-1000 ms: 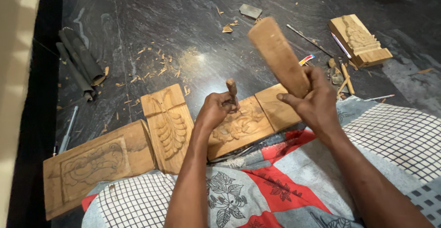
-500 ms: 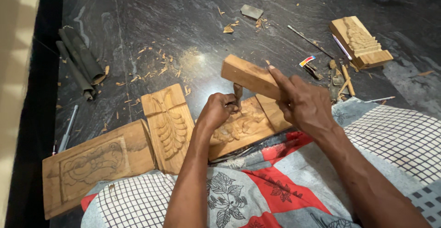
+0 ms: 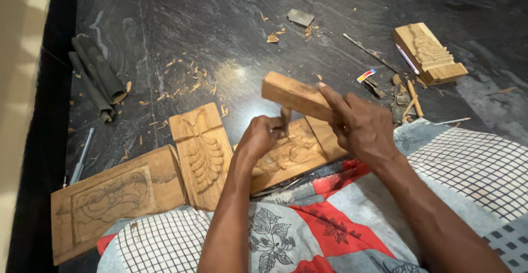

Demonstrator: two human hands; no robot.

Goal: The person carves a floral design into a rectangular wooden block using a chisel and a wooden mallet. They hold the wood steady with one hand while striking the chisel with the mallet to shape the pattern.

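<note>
Chisel (image 3: 285, 118) blade hidden behind left hand (image 3: 263, 138)

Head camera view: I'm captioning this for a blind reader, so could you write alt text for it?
A person's right hand brings a wooden mallet block onto a chisel gripped in the left hand, carving a floral relief panel. Two more carved panels lie to the left on a dark stone floor strewn with wood chips.

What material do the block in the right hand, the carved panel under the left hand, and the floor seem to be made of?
Block: pale bare wood, with visible grain and no varnish. Carved panel: the same light wood, seemingly unfinished, with loose chips around it. Floor: probably polished dark stone, streaked with grey veins and glossy with reflected light.
</note>
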